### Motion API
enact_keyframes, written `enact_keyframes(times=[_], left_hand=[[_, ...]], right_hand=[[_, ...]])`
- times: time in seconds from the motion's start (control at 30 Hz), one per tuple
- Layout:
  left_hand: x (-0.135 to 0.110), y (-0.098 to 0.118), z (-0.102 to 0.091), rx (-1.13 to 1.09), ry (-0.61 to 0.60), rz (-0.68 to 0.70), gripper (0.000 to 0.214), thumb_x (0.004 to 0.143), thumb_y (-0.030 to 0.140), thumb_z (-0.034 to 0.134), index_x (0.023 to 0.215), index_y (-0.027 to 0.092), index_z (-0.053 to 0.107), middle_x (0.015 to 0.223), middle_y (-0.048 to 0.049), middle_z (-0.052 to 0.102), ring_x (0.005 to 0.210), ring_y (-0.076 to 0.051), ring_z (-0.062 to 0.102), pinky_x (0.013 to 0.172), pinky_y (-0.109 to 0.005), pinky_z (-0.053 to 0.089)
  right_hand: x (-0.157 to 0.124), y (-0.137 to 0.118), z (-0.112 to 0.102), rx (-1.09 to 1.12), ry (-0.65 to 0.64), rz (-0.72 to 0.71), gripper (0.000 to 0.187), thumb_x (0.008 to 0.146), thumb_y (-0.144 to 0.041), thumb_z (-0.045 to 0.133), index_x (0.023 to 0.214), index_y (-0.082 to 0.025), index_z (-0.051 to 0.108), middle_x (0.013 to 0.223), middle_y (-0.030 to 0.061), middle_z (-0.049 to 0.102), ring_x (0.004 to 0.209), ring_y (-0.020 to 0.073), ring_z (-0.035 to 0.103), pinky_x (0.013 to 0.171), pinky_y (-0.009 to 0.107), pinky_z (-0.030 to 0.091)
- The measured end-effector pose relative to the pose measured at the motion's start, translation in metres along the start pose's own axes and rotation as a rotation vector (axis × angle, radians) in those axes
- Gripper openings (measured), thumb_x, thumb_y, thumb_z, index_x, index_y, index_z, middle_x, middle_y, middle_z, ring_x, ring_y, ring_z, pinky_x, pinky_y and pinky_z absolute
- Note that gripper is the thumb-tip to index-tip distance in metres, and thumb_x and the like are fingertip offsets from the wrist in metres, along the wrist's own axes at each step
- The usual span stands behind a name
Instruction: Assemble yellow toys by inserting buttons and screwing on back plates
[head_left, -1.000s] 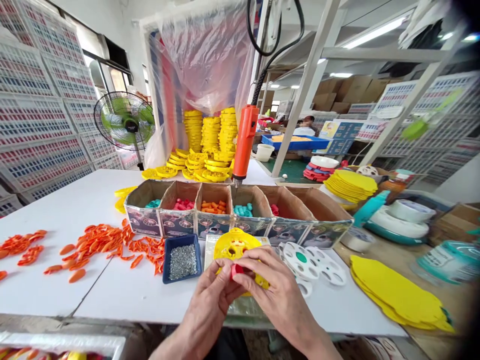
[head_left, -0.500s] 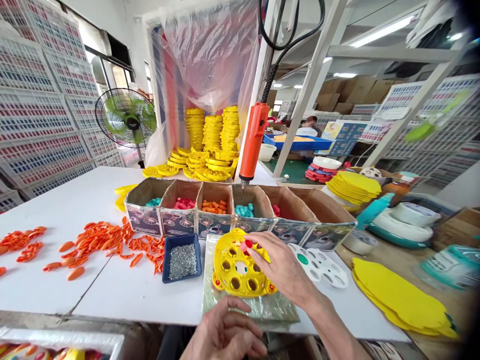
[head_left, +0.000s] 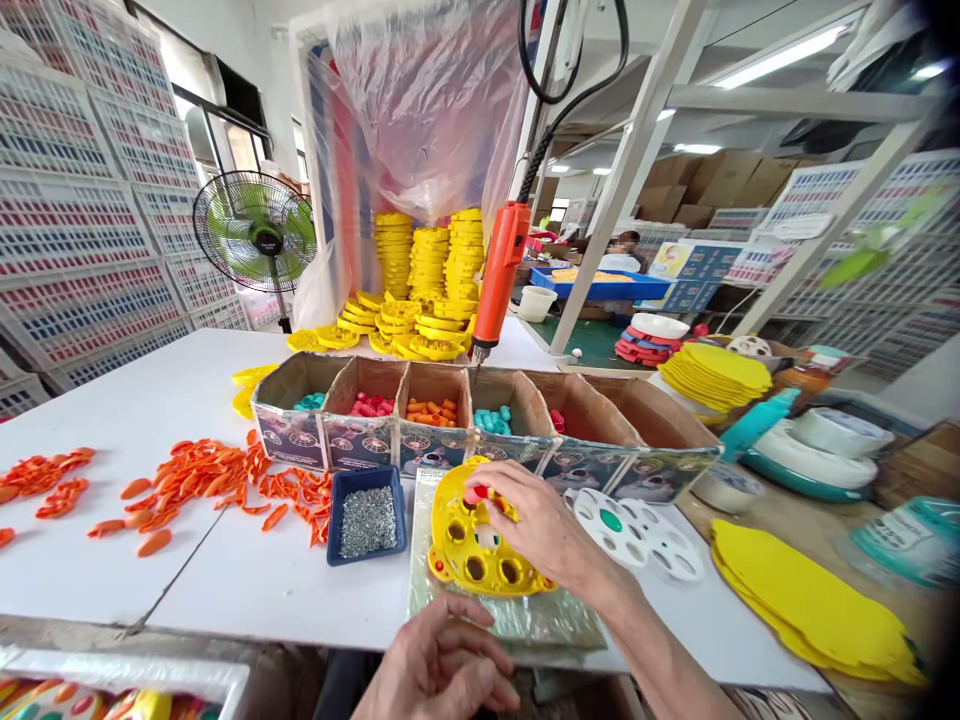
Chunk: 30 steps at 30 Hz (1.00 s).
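Note:
A yellow round plastic housing (head_left: 455, 556) with several round holes lies on a plastic-wrapped pad (head_left: 525, 622). My right hand (head_left: 536, 520) reaches over its right part from above and hides several holes. Its fingertips hold a small pink plastic piece (head_left: 474, 494) at an upper hole; how deep the piece sits I cannot tell. Near the pad's front edge, my left hand (head_left: 442, 660) hovers with loosely bent fingers apart and nothing in it. Right of the housing lies a white plate (head_left: 637, 530) with round holes and a green oval on it.
Behind the housing runs a divided cardboard bin (head_left: 435, 455) with turquoise, pink and orange pieces. A red electric screwdriver (head_left: 501, 275) hangs above it. To the left are a blue tray of screws (head_left: 367, 520) and orange parts (head_left: 202, 475). Yellow sheets (head_left: 810, 600) lie right.
My right hand has moved slightly left with the pink piece, onto an upper hole of the housing. My left hand stays nearly in place. The head view has shifted a little.

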<state>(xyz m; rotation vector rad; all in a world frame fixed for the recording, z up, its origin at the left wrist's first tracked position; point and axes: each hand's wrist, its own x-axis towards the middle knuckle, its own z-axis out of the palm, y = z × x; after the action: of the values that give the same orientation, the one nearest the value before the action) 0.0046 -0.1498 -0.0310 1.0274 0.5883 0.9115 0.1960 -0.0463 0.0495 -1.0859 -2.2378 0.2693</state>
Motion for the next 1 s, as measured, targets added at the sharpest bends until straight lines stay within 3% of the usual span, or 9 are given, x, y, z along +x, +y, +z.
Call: enact_keyframes(times=[0.13,0.27,0.43,0.6,0.73,0.83,0.93,1.0], left_hand=[[-0.001,-0.002,-0.002,0.005,-0.009,0.0,0.038,0.089,0.049,0.074,0.111,0.021,0.06,0.099,-0.0097,0.075,0.082,-0.02,0.077,0.075,-0.029,0.056],[-0.001,-0.005,-0.005,0.003,0.007,-0.01,0.04,0.087,0.05,0.075,0.11,0.021,0.06,0.097,-0.0096,0.075,0.079,-0.019,0.077,0.073,-0.029,0.056],[-0.001,-0.004,-0.008,0.006,0.013,-0.011,0.041,0.087,0.051,0.076,0.11,0.021,0.06,0.097,-0.0096,0.076,0.079,-0.019,0.077,0.073,-0.028,0.056],[-0.004,0.013,-0.002,0.028,0.008,-0.067,0.04,0.087,0.05,0.076,0.11,0.021,0.061,0.098,-0.0095,0.076,0.082,-0.019,0.076,0.077,-0.029,0.056],[-0.007,0.049,-0.004,0.128,0.101,-0.023,0.036,0.087,0.051,0.074,0.104,0.02,0.067,0.097,-0.01,0.077,0.082,-0.021,0.075,0.078,-0.03,0.057],[0.004,0.095,-0.016,0.442,0.246,0.108,0.027,0.091,0.046,0.07,0.096,0.019,0.071,0.091,-0.0097,0.079,0.083,-0.022,0.075,0.077,-0.028,0.057],[0.035,0.146,-0.033,0.781,0.364,0.279,0.02,0.094,0.039,0.065,0.098,0.021,0.072,0.092,-0.0075,0.08,0.088,-0.023,0.076,0.079,-0.027,0.057],[0.067,0.176,-0.044,1.029,0.35,0.363,0.02,0.097,0.035,0.058,0.101,0.02,0.071,0.099,-0.0071,0.08,0.094,-0.023,0.075,0.084,-0.027,0.056]], right_hand=[[0.008,0.002,0.005,0.045,-0.065,-0.068,0.037,0.082,0.007,0.043,0.088,-0.02,0.067,0.101,0.0035,0.073,0.103,0.0206,0.065,0.105,0.045,0.049],[0.011,0.009,0.011,0.08,-0.077,-0.113,0.04,0.078,0.009,0.04,0.082,-0.02,0.067,0.098,0.003,0.074,0.101,0.0198,0.065,0.102,0.043,0.051],[0.009,0.014,0.012,0.107,-0.035,-0.109,0.043,0.077,0.009,0.039,0.086,-0.021,0.069,0.103,0.003,0.075,0.105,0.0187,0.067,0.105,0.043,0.05],[0.006,0.013,0.006,0.089,0.055,-0.04,0.036,0.082,0.003,0.044,0.091,-0.021,0.068,0.105,0.0059,0.075,0.105,0.0211,0.068,0.097,0.042,0.055],[0.0,0.019,-0.009,0.048,0.119,0.04,0.027,0.088,-0.004,0.046,0.089,-0.022,0.066,0.101,0.0054,0.075,0.101,0.0211,0.069,0.093,0.039,0.056],[0.003,0.031,-0.032,-0.023,0.159,0.163,0.021,0.091,-0.014,0.047,0.092,-0.022,0.067,0.102,0.0054,0.076,0.098,0.0214,0.071,0.088,0.035,0.057],[0.023,0.049,-0.059,-0.094,0.122,0.248,0.024,0.093,-0.019,0.047,0.099,-0.021,0.07,0.102,0.0057,0.078,0.092,0.0222,0.073,0.08,0.033,0.057],[0.047,0.063,-0.071,-0.137,0.01,0.265,0.025,0.092,-0.018,0.049,0.101,-0.02,0.072,0.101,0.0055,0.079,0.09,0.022,0.074,0.08,0.032,0.057]])
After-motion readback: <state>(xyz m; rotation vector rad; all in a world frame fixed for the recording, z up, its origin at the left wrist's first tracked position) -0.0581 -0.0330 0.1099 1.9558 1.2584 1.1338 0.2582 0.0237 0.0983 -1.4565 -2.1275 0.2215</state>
